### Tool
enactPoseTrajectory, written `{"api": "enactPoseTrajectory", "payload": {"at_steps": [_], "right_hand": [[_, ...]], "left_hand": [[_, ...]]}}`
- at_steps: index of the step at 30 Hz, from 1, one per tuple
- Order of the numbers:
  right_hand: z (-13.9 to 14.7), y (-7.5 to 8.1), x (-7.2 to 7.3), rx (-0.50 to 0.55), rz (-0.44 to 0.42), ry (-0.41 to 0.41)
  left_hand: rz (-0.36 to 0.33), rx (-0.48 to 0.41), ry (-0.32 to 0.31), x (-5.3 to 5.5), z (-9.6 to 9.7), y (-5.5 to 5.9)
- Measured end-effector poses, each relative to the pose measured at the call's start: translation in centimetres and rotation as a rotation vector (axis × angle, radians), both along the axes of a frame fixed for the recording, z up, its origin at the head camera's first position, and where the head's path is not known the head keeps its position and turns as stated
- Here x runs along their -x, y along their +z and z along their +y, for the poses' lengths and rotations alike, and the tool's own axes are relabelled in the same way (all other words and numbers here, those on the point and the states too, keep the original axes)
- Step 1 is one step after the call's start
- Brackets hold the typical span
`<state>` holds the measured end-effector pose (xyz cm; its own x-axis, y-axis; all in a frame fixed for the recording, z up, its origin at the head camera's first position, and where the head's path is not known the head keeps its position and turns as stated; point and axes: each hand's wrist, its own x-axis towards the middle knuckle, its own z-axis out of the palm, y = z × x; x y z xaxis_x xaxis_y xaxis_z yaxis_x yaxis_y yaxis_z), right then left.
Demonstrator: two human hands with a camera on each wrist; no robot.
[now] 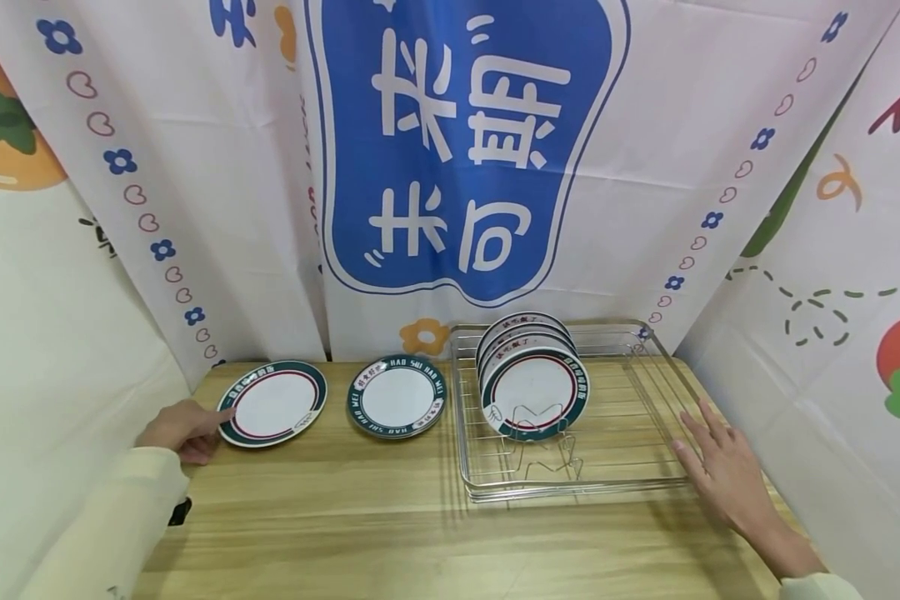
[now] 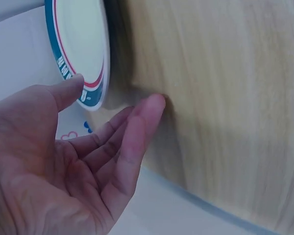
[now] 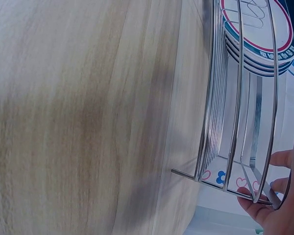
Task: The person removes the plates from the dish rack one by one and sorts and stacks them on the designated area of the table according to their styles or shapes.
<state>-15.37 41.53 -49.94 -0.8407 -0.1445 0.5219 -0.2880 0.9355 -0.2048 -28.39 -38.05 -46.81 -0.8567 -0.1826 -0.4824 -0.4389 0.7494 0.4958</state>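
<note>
My left hand [image 1: 183,429] is at the near left edge of a white plate [image 1: 273,406] with a green rim and red inner ring. In the left wrist view its thumb [image 2: 71,91] lies over the rim, while the bent fingers [image 2: 132,142] are apart from the plate, close over the table. My right hand [image 1: 727,475] rests at the right side of a metal wire rack [image 1: 630,417], fingers relaxed and spread across its rim. Several similar plates [image 1: 536,392] stand upright in the rack's left part, held by a bent-wire divider [image 1: 540,450].
Between the left plate and the rack lies another green-rimmed plate [image 1: 397,396], flat on the wooden table [image 1: 360,525]. Printed white curtains [image 1: 255,208] hang behind the table and along both sides.
</note>
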Motion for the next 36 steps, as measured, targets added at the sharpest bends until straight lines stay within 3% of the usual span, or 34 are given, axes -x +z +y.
{"api": "enactPoseTrajectory", "payload": {"at_steps": [8,11,16,18,21,24,29,36], "right_hand": [[0.0,0.0,0.0,0.006,0.004,0.002],[0.1,-0.1,-0.1,0.009,0.004,0.004],[0.1,-0.3,-0.1,0.011,0.000,0.005],[0.0,-0.2,-0.1,0.009,-0.001,0.003],[0.0,-0.2,0.0,0.014,-0.002,0.001],[-0.1,0.0,0.0,0.014,0.003,-0.004],[-0.1,0.0,-0.1,0.006,0.023,-0.006],[-0.2,0.1,-0.1,0.010,0.011,-0.005]], "left_hand": [[0.133,0.146,-0.123,-0.8,-0.5,2.1],[0.164,0.236,-0.154,-0.2,0.1,2.6],[0.228,0.289,-0.139,1.6,2.2,3.5],[0.295,0.284,-0.163,2.4,3.6,3.9],[0.417,0.291,-0.254,3.1,6.2,4.6],[0.486,0.277,-0.323,3.4,9.7,5.8],[0.583,0.248,-0.380,3.2,15.9,7.2],[0.692,0.190,-0.485,2.4,22.7,7.8]]}}
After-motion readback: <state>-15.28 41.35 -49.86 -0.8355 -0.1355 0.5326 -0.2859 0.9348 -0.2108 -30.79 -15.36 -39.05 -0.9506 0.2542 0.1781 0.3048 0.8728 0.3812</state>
